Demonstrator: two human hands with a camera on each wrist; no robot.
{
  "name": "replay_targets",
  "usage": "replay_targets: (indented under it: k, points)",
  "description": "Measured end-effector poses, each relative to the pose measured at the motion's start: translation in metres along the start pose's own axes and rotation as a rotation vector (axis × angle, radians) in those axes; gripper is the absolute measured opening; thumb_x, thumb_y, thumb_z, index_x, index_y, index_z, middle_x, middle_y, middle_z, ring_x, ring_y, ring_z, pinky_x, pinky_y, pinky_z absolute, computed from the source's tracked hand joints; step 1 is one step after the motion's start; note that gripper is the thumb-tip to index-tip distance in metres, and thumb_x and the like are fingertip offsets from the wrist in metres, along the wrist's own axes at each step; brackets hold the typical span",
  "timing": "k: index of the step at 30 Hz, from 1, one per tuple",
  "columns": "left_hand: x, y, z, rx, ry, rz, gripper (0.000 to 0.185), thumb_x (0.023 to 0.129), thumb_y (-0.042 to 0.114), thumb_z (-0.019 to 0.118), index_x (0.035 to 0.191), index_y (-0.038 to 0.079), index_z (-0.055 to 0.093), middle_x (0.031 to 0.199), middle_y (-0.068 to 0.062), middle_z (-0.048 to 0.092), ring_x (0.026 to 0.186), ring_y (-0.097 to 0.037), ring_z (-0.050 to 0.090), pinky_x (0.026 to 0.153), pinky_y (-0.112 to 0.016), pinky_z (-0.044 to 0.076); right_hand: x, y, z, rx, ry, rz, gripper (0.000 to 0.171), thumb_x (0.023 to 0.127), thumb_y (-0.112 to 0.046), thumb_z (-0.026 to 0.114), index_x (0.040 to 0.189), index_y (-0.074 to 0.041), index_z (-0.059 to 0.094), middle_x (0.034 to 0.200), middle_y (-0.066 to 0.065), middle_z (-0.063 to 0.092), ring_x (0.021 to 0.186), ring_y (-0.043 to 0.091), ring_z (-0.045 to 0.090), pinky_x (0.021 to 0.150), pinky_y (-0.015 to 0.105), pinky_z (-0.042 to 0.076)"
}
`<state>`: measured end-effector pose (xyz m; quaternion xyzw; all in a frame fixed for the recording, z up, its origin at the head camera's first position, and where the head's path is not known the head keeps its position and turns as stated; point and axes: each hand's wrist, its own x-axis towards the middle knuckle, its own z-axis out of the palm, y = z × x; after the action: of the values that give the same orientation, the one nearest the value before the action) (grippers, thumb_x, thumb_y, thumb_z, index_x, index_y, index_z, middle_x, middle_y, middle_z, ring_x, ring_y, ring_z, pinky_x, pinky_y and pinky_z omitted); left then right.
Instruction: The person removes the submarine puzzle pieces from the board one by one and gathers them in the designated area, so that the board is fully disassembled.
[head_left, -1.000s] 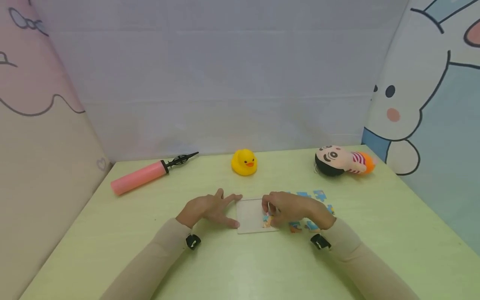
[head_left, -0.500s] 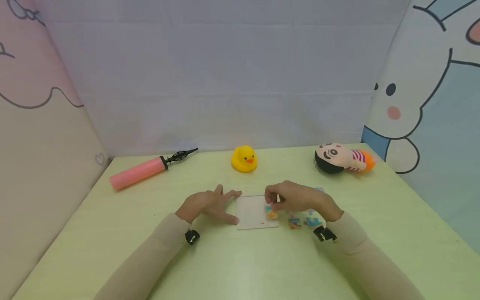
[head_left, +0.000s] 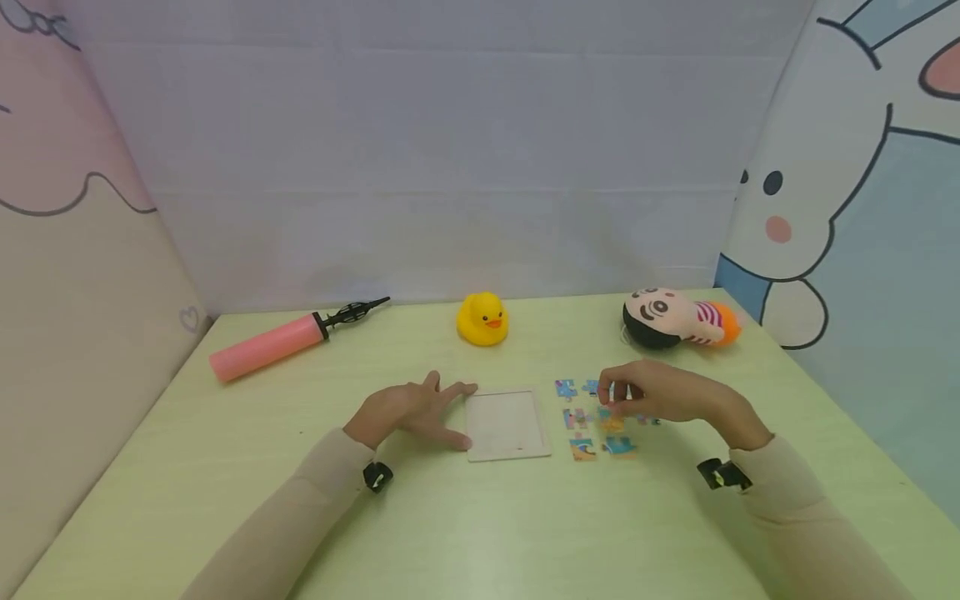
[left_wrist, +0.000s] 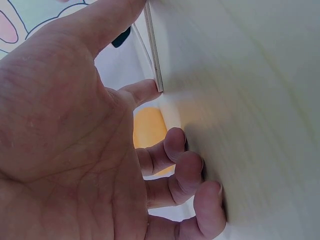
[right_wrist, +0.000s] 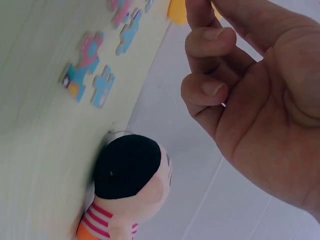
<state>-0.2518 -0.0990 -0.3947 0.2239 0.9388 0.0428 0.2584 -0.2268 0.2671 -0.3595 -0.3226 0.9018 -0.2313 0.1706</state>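
My left hand [head_left: 420, 412] lies at the left side of a shallow pale puzzle tray [head_left: 506, 427], thumb and index finger spread apart and touching its edge. In the left wrist view, these two fingers meet the tray's thin edge [left_wrist: 154, 47], while the other fingertips [left_wrist: 209, 210] rest on the table. Right of the tray, my right hand [head_left: 663, 393] pinches an orange and blue puzzle piece [head_left: 612, 424] between thumb and index finger, over the loose pieces. Its fingertips are cut off in the right wrist view. The tray's inside is bare but for a small dark mark.
Several loose puzzle pieces [head_left: 582, 450] lie in rows right of the tray, some hidden behind my right hand. Farther back are a pink hand pump [head_left: 266, 347], a yellow rubber duck [head_left: 482, 320] and a doll [head_left: 667, 317]. Walls border the table's back and sides.
My right hand has lifted the orange and blue puzzle piece from the tray and carried it right, over the loose pieces. The left hand has stayed at the tray's edge.
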Motion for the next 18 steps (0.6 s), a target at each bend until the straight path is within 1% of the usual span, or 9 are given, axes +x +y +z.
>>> replay_targets:
  k: [3,7,12,14,18]
  points:
    - [0.0,-0.001,0.0,-0.004,-0.003,-0.004,0.088,0.084,0.067,0.067,0.157,0.039,0.025,0.126,-0.016,0.039,0.084,-0.03,0.057,0.074,-0.045,0.047,-0.011,0.008,-0.002,-0.01,0.013,-0.009,0.006,0.096,-0.014,0.069,0.098,-0.014,0.064,0.081,-0.008,0.061,0.067,0.009,0.054,0.063,0.026,0.045]
    - [-0.001,0.0,0.0,-0.014,-0.014,-0.004,0.088,0.084,0.067,0.067,0.157,0.038,0.025,0.135,-0.019,0.038,0.093,-0.033,0.057,0.08,-0.051,0.048,-0.024,0.018,0.0,0.006,0.016,-0.01,0.006,0.096,-0.011,0.068,0.097,-0.014,0.063,0.079,-0.008,0.06,0.067,0.007,0.053,0.064,0.025,0.044]
    - [-0.001,0.001,0.001,-0.028,-0.028,-0.007,0.088,0.084,0.067,0.067,0.157,0.038,0.025,0.145,-0.022,0.033,0.102,-0.036,0.056,0.087,-0.057,0.047,-0.036,0.029,0.003,0.045,-0.009,-0.008,0.006,0.095,-0.015,0.07,0.096,-0.016,0.064,0.08,-0.008,0.061,0.07,0.006,0.055,0.062,0.024,0.044]
    - [-0.001,0.002,0.001,-0.029,-0.025,-0.009,0.088,0.085,0.067,0.067,0.157,0.039,0.025,0.145,-0.021,0.034,0.102,-0.036,0.056,0.087,-0.057,0.048,-0.04,0.032,0.001,0.064,-0.031,-0.005,0.006,0.095,-0.015,0.07,0.096,-0.017,0.064,0.08,-0.008,0.062,0.071,0.006,0.055,0.061,0.024,0.044]
    - [-0.002,0.002,-0.001,-0.02,-0.011,-0.019,0.087,0.084,0.067,0.067,0.157,0.041,0.026,0.142,-0.02,0.036,0.096,-0.034,0.057,0.081,-0.054,0.049,-0.04,0.036,-0.003,0.105,-0.093,0.011,0.007,0.095,-0.012,0.07,0.096,-0.016,0.064,0.078,-0.006,0.06,0.069,0.006,0.053,0.061,0.024,0.042]
